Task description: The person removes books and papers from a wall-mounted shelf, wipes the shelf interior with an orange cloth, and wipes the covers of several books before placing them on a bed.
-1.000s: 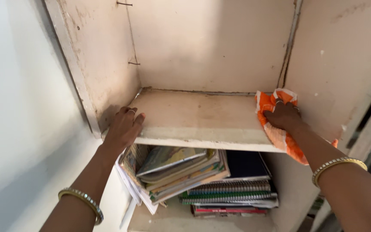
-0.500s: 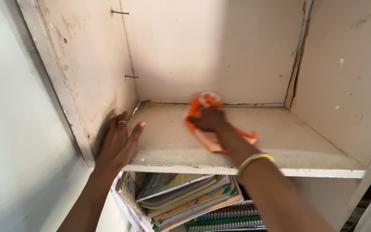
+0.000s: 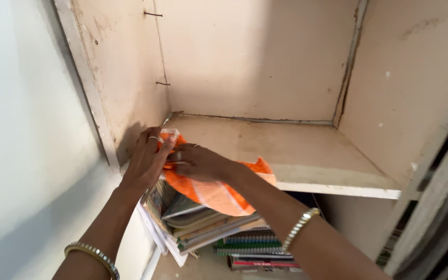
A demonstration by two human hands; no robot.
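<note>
An orange and white cloth (image 3: 214, 191) lies over the front left edge of a worn cream shelf (image 3: 307, 158) and hangs down past it. My right hand (image 3: 197, 162) presses on the cloth and grips it at the shelf's left end. My left hand (image 3: 146, 161) rests flat at the shelf's left front corner, fingers touching the cloth's upper edge. Both wrists wear bangles.
Below the shelf sit stacked books and spiral notebooks (image 3: 219, 231). The cupboard's left wall (image 3: 125, 78) has two small nails sticking out. Its back wall (image 3: 255, 57) and right wall (image 3: 405, 88) are stained. A pale room wall (image 3: 22, 129) stands at left.
My right hand swept the cloth from the shelf's right end across the middle to the left front corner, beside my left hand. The left hand stayed in place.
</note>
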